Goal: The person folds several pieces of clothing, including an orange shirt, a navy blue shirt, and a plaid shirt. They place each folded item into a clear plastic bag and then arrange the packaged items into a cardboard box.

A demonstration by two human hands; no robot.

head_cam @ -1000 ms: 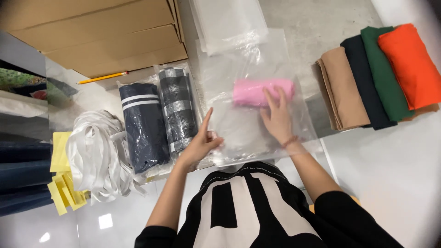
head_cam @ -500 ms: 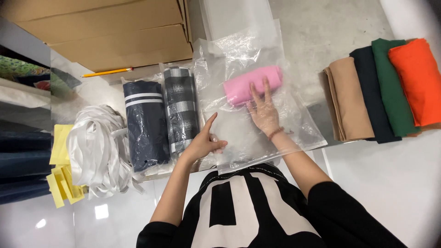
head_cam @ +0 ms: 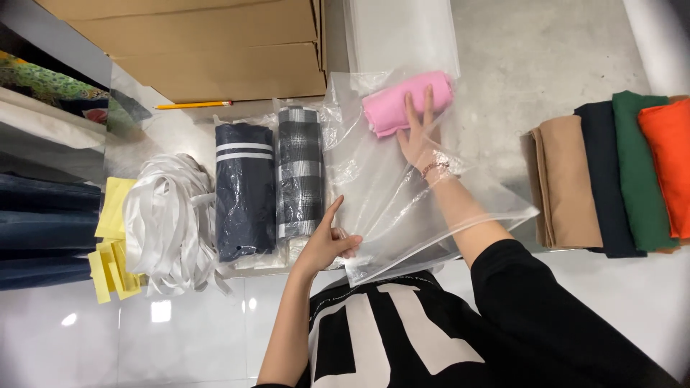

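Note:
A large clear plastic bag [head_cam: 388, 194] lies on the white table. Inside it, at the far end, is a pink folded cloth [head_cam: 402, 108]. My right hand [head_cam: 420, 136] reaches deep into the bag, its fingers spread flat on the pink cloth. My left hand [head_cam: 327, 241] pinches the near left edge of the bag's opening, forefinger pointing up. Left of the bag lie two bagged rolls, a grey checked one [head_cam: 298, 172] and a navy one with white stripes [head_cam: 244, 190].
A heap of white ribbon [head_cam: 169, 223] and yellow slips [head_cam: 111, 244] lie at the left. Cardboard boxes [head_cam: 215, 47] and a yellow pencil [head_cam: 192, 105] are at the back. Folded tan, navy, green and orange cloths [head_cam: 618, 172] are stacked at the right. More clear bags [head_cam: 402, 36] lie behind.
My right hand has pushed the pink cloth farther away into the bag. My left hand stays on the bag's near edge.

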